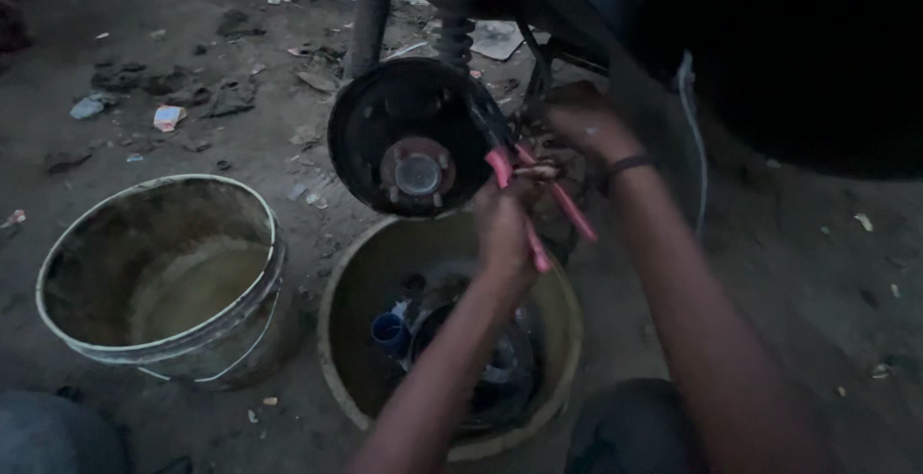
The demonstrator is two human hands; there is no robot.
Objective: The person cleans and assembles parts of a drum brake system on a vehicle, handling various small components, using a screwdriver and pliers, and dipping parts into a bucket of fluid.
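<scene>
Dim light, dirt floor (769,272). Left hand (505,229) was wrapped around the pink-handled pliers (538,205), fingers closed on the grips; the nose reached up to the edge of the brake backing plate (409,137), just above those fingers. Right hand (586,123) sat behind the plate — whether its fingers gripped anything, I could not tell. Pliers looked stiff and light, the rubbery handles the sure place to hold. The plate looked heavy, rigid, likely greasy. Below the fingers sat a basin (351,339) of parts; a bucket (163,282) stood well apart, leftward.

The pliers' (538,200) tips are hidden behind the brake plate (409,137).
</scene>
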